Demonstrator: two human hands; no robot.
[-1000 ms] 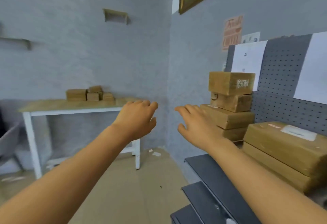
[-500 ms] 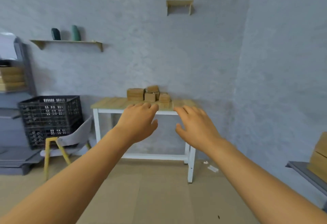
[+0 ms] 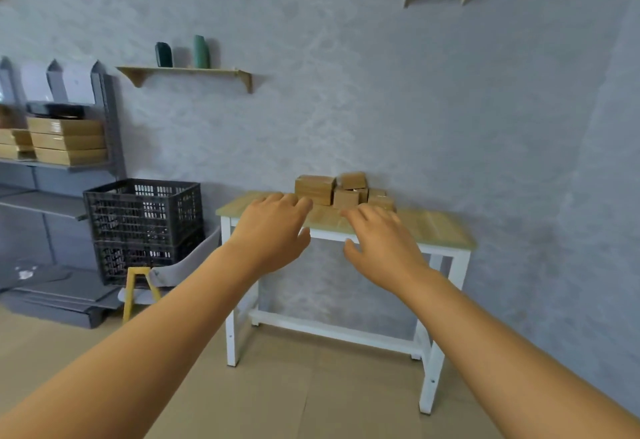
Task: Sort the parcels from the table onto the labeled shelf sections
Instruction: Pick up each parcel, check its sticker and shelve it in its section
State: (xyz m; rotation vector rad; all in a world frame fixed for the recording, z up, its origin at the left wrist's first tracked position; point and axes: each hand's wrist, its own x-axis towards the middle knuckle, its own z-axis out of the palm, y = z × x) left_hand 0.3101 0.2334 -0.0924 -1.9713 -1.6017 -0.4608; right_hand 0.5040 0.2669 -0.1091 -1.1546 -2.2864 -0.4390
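View swung from shelf to table (image 3: 446, 227); left hand (image 3: 273, 230) and right hand (image 3: 381, 244) both empty, fingers loose, outstretched toward parcels (image 3: 343, 189) for next pickup.

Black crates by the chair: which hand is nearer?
Left. The left hand is held out in the air to the right of the black crates; the right hand is further right, beyond the left hand. Neither touches them.

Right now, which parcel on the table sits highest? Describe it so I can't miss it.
Find the white-legged table against the grey wall. A cluster of brown parcels sits at its back edge. The highest is the small box, perched tilted on top of the others.
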